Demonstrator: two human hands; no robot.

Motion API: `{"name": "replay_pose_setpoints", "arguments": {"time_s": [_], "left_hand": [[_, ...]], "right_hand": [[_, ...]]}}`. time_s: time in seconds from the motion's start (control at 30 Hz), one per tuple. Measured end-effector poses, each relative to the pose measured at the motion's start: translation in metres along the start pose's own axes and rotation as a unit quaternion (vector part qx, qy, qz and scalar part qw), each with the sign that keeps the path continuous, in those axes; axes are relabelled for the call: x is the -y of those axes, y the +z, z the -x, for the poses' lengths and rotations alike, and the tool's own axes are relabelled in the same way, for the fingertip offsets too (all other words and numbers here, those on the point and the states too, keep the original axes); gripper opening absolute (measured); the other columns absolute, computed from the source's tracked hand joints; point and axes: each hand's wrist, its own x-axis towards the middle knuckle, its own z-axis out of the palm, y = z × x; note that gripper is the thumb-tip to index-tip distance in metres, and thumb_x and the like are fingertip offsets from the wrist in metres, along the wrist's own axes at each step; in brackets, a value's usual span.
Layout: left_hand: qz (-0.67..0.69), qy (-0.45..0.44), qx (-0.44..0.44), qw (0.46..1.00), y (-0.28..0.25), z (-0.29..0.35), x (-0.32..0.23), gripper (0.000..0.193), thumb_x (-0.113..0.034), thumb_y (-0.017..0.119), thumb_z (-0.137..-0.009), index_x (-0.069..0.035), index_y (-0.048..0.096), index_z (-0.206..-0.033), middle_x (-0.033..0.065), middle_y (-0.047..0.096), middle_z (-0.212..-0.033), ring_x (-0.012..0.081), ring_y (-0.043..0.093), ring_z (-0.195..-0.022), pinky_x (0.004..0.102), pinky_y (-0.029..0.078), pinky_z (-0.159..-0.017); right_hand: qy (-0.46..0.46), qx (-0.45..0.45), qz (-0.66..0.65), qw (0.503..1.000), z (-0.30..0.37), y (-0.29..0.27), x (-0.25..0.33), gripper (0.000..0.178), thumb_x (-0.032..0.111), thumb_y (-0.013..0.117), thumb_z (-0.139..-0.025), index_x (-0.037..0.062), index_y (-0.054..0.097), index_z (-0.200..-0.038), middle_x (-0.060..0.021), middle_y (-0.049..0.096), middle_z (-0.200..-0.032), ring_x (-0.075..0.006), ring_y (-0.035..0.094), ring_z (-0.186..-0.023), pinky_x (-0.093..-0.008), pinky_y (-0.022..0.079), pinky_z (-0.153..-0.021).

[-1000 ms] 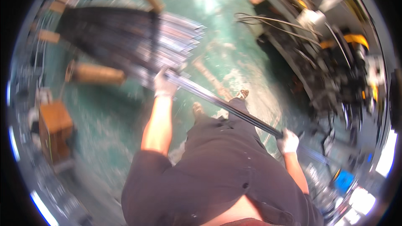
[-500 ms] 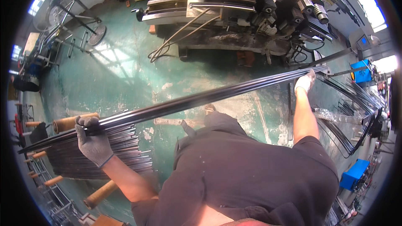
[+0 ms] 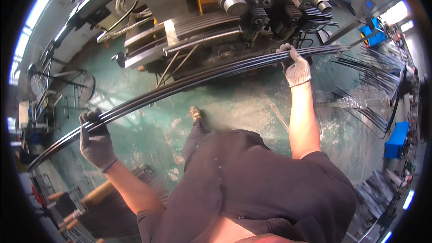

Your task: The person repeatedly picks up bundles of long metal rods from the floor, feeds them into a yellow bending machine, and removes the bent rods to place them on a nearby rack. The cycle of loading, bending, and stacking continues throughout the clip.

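A bundle of long, thin dark metal rods (image 3: pixel 193 78) spans the view in front of me, from low on the far left up to the right. My left hand (image 3: pixel 95 141), in a grey knit glove, is closed round the bundle toward its left end. Further along to the right, my right hand (image 3: pixel 297 66), in a pale knit glove, grips the same bundle from below, thumb up. The bundle bows slightly and its left end droops. It passes in front of a machine with metal rollers (image 3: pixel 231 0); whether it touches the machine I cannot tell.
More dark rods (image 3: pixel 112 216) lie beside cardboard tubes (image 3: pixel 96 193) at the lower left. At the right stands a rack with bent rods (image 3: pixel 378 112) and a blue box (image 3: pixel 397 139). A round-based stand (image 3: pixel 87 87) is at the left, on the green floor (image 3: pixel 180 144).
I have turned and stepped closer to the machine. The bundle has come away from the rods at the lower left. My right hand now holds it further from its right end.
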Motion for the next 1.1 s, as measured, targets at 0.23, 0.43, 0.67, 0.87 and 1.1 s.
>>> {"name": "replay_pose_setpoints", "arguments": {"time_s": [0.23, 0.43, 0.67, 0.87, 1.1], "left_hand": [[0.002, -0.086, -0.091, 0.992, -0.064, -0.099, 0.072, 0.024, -0.009, 0.064, -0.105, 0.010, 0.068, -0.118, 0.0198, 0.073, -0.117, 0.0308, 0.070, -0.113, 0.0448, 0.057, -0.108], [0.070, -0.184, -0.186, 0.963, -0.026, -0.136, 0.130, 0.021, -0.001, 0.060, -0.104, 0.011, 0.064, -0.121, 0.0253, 0.069, -0.121, 0.0343, 0.068, -0.115, 0.0428, 0.061, -0.102], [0.121, -0.151, -0.102, 0.976, -0.045, -0.177, 0.141, 0.033, -0.010, 0.054, -0.106, 0.012, 0.061, -0.131, 0.0225, 0.067, -0.134, 0.0382, 0.063, -0.129, 0.0554, 0.048, -0.118], [0.033, -0.134, -0.129, 0.982, -0.071, -0.213, 0.141, 0.031, -0.008, 0.062, -0.107, 0.011, 0.062, -0.132, 0.0219, 0.071, -0.127, 0.0299, 0.069, -0.119, 0.0409, 0.056, -0.108], [-0.465, 0.020, 0.057, 0.883, -0.033, -0.199, 0.200, 0.034, 0.001, 0.062, -0.105, 0.006, 0.062, -0.138, 0.0157, 0.073, -0.128, 0.0197, 0.070, -0.115, 0.0315, 0.054, -0.102]], "right_hand": [[-0.116, -0.023, -0.004, 0.993, -0.085, 0.035, -0.009, 0.022, 0.023, 0.064, -0.108, 0.0017, 0.067, -0.108, -0.0107, 0.072, -0.097, -0.0264, 0.069, -0.096, -0.0413, 0.057, -0.095], [-0.122, -0.273, 0.102, 0.949, -0.104, 0.115, -0.020, 0.026, 0.021, 0.074, -0.099, -0.0015, 0.076, -0.112, -0.0149, 0.074, -0.120, -0.0284, 0.070, -0.109, -0.0406, 0.053, -0.102], [-0.168, -0.240, 0.247, 0.924, -0.185, 0.040, 0.012, 0.029, 0.032, 0.067, -0.105, 0.0109, 0.080, -0.119, -0.0099, 0.079, -0.116, -0.0231, 0.073, -0.106, -0.0339, 0.058, -0.091], [-0.135, -0.221, 0.068, 0.964, -0.201, 0.059, 0.008, 0.030, 0.026, 0.078, -0.098, -0.0039, 0.079, -0.104, -0.0116, 0.078, -0.100, -0.0237, 0.074, -0.083, -0.0402, 0.061, -0.075], [-0.252, -0.141, 0.705, 0.648, -0.223, 0.039, -0.043, 0.013, 0.016, 0.071, -0.092, 0.0089, 0.077, -0.102, -0.0106, 0.078, -0.093, -0.0258, 0.076, -0.084, -0.0380, 0.061, -0.072]]}}
